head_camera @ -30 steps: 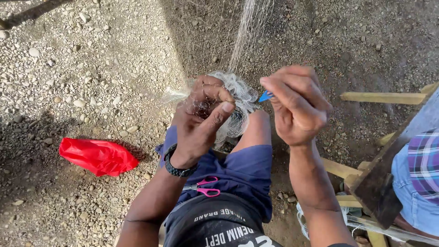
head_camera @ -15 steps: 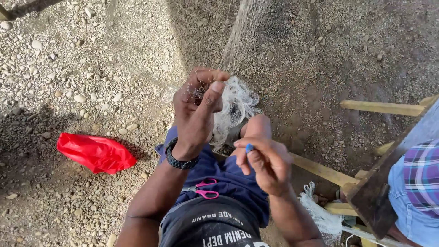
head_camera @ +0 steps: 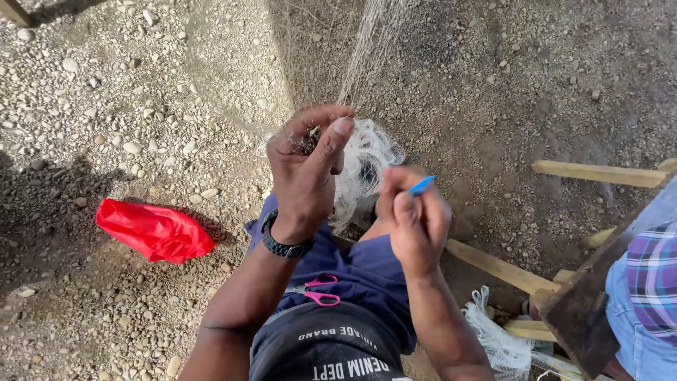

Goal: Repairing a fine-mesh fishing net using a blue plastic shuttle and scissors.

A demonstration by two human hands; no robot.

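My left hand (head_camera: 307, 169) is raised over my knee and pinches a bunched clump of fine white fishing net (head_camera: 367, 166), thumb pressed to forefinger. A taut strand of that net runs up and away to the top of the view. My right hand (head_camera: 415, 220) sits just right of the clump, fingers closed around a small blue net needle (head_camera: 422, 185) whose tip pokes out at the top. A black watch is on my left wrist. Pink-handled scissors (head_camera: 319, 290) lie on my lap on the blue shorts.
A crumpled red plastic bag (head_camera: 154, 230) lies on the gravel at left. Yellow wooden slats (head_camera: 599, 172) and a dark board stand at right, beside another person's plaid sleeve (head_camera: 652, 279). More white net (head_camera: 497, 340) is heaped by my right thigh.
My right hand dropped from beside the net to my knee, then came back up toward the clump with the blue needle. My left hand kept its pinch on the net.
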